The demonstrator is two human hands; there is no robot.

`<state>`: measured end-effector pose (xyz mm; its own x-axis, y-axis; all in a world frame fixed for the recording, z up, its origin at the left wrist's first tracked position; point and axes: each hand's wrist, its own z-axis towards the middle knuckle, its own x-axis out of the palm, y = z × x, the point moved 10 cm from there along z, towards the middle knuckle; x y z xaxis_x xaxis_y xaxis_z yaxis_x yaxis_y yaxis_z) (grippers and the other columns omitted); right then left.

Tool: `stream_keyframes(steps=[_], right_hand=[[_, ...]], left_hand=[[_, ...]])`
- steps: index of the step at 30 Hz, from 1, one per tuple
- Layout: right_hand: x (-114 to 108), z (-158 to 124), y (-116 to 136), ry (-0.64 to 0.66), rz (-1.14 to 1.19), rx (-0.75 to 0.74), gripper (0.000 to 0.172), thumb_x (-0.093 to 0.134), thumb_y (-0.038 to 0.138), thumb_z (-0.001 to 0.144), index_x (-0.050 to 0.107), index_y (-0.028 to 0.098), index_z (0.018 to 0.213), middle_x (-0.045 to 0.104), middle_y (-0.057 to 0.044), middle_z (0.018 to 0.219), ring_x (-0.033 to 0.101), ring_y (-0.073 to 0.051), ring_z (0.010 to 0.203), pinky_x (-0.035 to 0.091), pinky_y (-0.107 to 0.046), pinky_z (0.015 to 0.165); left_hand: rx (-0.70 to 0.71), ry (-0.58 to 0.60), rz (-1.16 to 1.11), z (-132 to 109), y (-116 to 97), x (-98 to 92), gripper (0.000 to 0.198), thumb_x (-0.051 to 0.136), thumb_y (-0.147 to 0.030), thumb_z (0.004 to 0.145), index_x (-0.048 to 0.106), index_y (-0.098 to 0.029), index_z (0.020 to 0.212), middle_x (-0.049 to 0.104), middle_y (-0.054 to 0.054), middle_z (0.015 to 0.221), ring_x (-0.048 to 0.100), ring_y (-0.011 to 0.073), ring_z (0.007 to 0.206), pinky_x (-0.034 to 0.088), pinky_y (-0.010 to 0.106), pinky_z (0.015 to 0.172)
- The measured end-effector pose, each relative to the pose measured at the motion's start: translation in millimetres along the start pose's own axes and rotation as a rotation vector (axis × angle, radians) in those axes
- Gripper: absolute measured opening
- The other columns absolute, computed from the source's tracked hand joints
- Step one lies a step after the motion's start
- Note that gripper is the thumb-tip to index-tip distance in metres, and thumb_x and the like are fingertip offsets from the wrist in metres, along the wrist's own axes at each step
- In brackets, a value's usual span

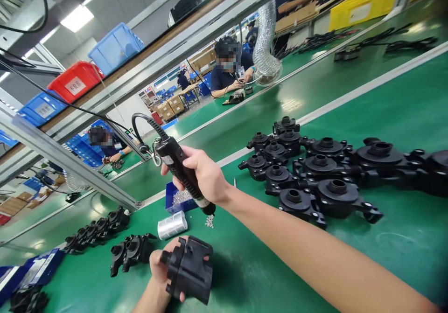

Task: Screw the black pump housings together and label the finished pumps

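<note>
My right hand (206,173) is wrapped round a black electric screwdriver (180,168), held tilted above the green bench with its cable rising from the top end. Lower down, my left hand (161,266) grips a black plastic pump housing (192,268) turned on its side. The screwdriver's lower end is apart from the housing. Behind them stands a blue bin (171,194) full of small metal screws. A small heap of screws (209,221) lies on the bench beneath the screwdriver's tip. Close to the bin rests a clear plastic roll (172,225).
Several black pump housings (320,163) are grouped on the right. More housings (131,250) stand at left, near a row (98,229) along the bench divider. A metal frame post (80,163) slants at left. Co-workers (233,68) sit across the bench.
</note>
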<state>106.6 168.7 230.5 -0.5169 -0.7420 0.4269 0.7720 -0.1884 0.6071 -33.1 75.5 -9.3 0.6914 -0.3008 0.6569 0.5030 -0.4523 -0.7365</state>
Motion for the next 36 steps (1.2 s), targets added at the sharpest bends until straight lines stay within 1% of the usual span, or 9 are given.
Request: stream_keyframes(steps=[3,7,9,11,15,20,27,31,36], right_hand=[[9.7,-1.4,1.8,0.036,0.032,-0.015,0.02,0.045,0.034,0.09,0.054,0.018,0.087,0.063,-0.002,0.075,0.052,-0.013,0.049,0.038,-0.026,0.046],[23.6,-7.6,2.8,0.07,0.083,0.029,0.018,0.05,0.036,0.088,0.054,0.018,0.086,0.062,0.0,0.074,0.051,-0.01,0.047,0.039,-0.024,0.045],[28.2,-10.0,0.5,0.071,0.091,0.061,0.02,0.058,0.038,0.085,0.055,0.018,0.087,0.062,0.002,0.073,0.05,-0.009,0.046,0.038,-0.022,0.043],[33.2,-12.0,-3.6,0.082,0.085,0.08,0.024,0.067,0.039,0.081,0.055,0.019,0.087,0.059,0.004,0.069,0.049,-0.008,0.045,0.037,-0.021,0.041],[43.9,-16.2,-16.7,0.135,0.036,0.084,0.033,0.078,0.032,0.073,0.046,0.022,0.075,0.046,0.007,0.065,0.042,-0.008,0.049,0.038,-0.021,0.044],[46.3,-19.3,-35.6,0.142,-0.05,0.04,0.035,0.079,0.025,0.067,0.045,0.023,0.073,0.044,0.006,0.07,0.039,-0.011,0.061,0.037,-0.023,0.052],[49.1,-22.8,-51.0,0.146,-0.091,0.037,0.03,0.076,0.021,0.07,0.046,0.023,0.075,0.044,0.006,0.07,0.038,-0.011,0.061,0.035,-0.024,0.054],[50.9,-25.1,-49.9,0.069,-0.141,-0.016,0.028,0.073,0.013,0.071,0.046,0.022,0.076,0.041,0.009,0.067,0.034,-0.009,0.057,0.033,-0.023,0.05],[51.9,-28.2,-49.1,0.009,-0.201,-0.025,0.028,0.07,0.014,0.071,0.044,0.023,0.073,0.038,0.01,0.065,0.031,-0.008,0.054,0.03,-0.022,0.048]], left_hand=[[-0.038,0.023,0.021,0.4,1.7,11.3,0.073,0.091,-0.054,0.048,0.074,-0.018,0.109,0.075,0.016,0.113,0.074,0.037,0.091,0.055,0.025,0.038],[-0.09,0.021,0.071,5.7,1.9,25.3,0.07,0.094,-0.049,0.046,0.074,-0.015,0.104,0.076,0.015,0.106,0.075,0.0303,0.075,0.061,0.033,0.047],[-0.053,-0.024,0.163,9.9,-2.1,25.5,0.07,0.095,-0.04,0.047,0.073,-0.015,0.108,0.075,0.014,0.103,0.074,0.0271,0.074,0.063,0.035,0.056],[0.008,-0.125,0.277,12.9,-8.3,19.3,0.067,0.096,-0.032,0.049,0.073,-0.014,0.11,0.074,0.013,0.103,0.073,0.0241,0.076,0.062,0.032,0.063],[0.056,-0.282,0.383,13.2,-14.7,8.6,0.059,0.096,-0.033,0.052,0.073,-0.014,0.103,0.073,0.009,0.093,0.067,0.0173,0.066,0.055,0.024,0.054],[0.041,-0.397,0.376,8.0,-16.5,-1.6,0.056,0.097,-0.032,0.048,0.072,-0.014,0.094,0.07,0.005,0.083,0.065,0.0163,0.064,0.05,0.019,0.044],[0.015,-0.42,0.409,6.3,-16.2,-1.6,0.056,0.096,-0.035,0.051,0.075,-0.011,0.097,0.071,0.008,0.083,0.064,0.0163,0.062,0.05,0.021,0.044],[0.0,-0.452,0.381,5.9,-16.4,2.0,0.056,0.096,-0.033,0.049,0.077,-0.011,0.097,0.072,0.009,0.086,0.065,0.018,0.066,0.05,0.022,0.046],[-0.004,-0.441,0.384,6.4,-16.8,6.7,0.056,0.096,-0.033,0.05,0.078,-0.011,0.097,0.071,0.008,0.083,0.064,0.0183,0.065,0.05,0.023,0.046]])
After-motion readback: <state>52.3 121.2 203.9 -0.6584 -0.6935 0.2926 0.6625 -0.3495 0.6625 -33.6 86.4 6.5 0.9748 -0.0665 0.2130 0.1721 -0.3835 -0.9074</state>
